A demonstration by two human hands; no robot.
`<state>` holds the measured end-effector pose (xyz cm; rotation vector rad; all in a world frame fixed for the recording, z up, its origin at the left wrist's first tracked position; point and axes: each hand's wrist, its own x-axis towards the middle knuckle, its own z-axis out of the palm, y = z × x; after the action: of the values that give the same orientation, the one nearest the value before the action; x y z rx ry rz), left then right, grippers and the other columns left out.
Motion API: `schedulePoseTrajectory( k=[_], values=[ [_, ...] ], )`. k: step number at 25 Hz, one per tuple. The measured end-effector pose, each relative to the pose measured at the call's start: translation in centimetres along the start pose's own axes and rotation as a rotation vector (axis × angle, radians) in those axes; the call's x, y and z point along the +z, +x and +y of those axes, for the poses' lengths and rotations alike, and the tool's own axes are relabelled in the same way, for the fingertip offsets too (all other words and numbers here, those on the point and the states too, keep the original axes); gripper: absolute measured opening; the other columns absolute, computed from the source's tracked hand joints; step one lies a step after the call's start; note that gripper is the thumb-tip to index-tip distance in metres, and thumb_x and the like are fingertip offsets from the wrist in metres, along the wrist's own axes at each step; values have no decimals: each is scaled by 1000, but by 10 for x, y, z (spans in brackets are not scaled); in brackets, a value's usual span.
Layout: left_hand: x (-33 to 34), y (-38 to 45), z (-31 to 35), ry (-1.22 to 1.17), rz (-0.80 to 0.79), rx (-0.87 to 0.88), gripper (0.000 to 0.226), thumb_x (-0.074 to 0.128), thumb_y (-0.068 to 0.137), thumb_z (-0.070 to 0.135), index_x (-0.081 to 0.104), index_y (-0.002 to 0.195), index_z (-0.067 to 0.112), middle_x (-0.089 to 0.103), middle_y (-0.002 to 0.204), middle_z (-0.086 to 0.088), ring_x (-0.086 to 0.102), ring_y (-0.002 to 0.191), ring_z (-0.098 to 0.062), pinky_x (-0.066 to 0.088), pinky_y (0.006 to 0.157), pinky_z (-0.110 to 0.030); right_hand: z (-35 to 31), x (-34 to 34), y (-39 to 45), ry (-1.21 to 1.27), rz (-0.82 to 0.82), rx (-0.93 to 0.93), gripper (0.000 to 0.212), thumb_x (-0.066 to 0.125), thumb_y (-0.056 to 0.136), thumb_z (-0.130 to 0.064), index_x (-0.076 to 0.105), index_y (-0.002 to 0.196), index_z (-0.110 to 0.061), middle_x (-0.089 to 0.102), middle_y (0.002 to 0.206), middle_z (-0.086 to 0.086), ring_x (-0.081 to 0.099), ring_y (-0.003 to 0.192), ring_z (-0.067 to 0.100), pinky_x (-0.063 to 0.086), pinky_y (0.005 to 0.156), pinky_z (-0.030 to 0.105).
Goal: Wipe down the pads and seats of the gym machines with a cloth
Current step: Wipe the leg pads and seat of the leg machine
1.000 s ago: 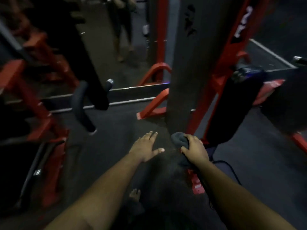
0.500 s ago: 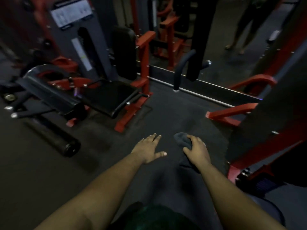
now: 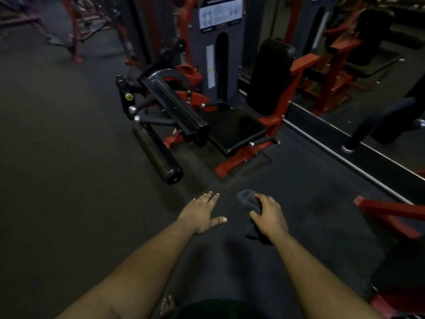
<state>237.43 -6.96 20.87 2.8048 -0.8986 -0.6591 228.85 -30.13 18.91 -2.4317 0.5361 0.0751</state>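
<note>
My right hand [image 3: 269, 215] grips a dark grey cloth [image 3: 247, 201] that hangs from under the palm. My left hand [image 3: 203, 212] is held out flat beside it, fingers straight, holding nothing. Ahead stands a red-framed leg machine with a black seat [image 3: 236, 128], an upright black back pad [image 3: 270, 74] and a black roller pad [image 3: 158, 155] low on its left. Both hands are well short of the machine, above the dark floor.
A grey weight-stack tower [image 3: 220, 42] with a white label rises behind the seat. A mirror wall with a metal base rail [image 3: 345, 143] runs along the right. Red frame feet [image 3: 391, 210] lie at right. More red racks [image 3: 78, 24] stand far left. My bare foot [image 3: 167, 303] shows below.
My view has swung left, from a grey column and red frame to the leg machine now centred ahead. Both hands keep the same pose, the right still holding the cloth.
</note>
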Motion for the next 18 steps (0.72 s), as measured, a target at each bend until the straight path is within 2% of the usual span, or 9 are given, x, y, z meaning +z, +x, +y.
schedulePoseTrajectory(
  k=[5, 12, 18],
  values=[
    [-14, -36, -119, -59, 48, -115, 95, 40, 91, 77, 4, 162, 24, 6, 170, -4, 10, 156, -21, 14, 125, -45, -96, 62, 21, -45, -59, -91, 55, 66, 87, -29, 51, 139, -26, 53, 136, 0, 47, 127, 23, 47, 101, 38],
    [-50, -66, -275, -69, 61, -170, 94, 42, 92, 75, 6, 162, 24, 7, 170, -4, 11, 156, -21, 14, 125, -43, -231, 153, 53, -47, -80, -128, 56, 66, 87, -32, 49, 140, -28, 51, 137, -3, 46, 128, 20, 48, 100, 39],
    [-82, -53, -385, -87, 81, -228, 93, 41, 91, 76, 7, 162, 26, 9, 170, -3, 12, 156, -21, 16, 125, -43, -317, 215, 106, -70, -118, -175, 55, 66, 89, -33, 49, 141, -28, 50, 137, -2, 45, 129, 22, 49, 99, 40]
  ],
)
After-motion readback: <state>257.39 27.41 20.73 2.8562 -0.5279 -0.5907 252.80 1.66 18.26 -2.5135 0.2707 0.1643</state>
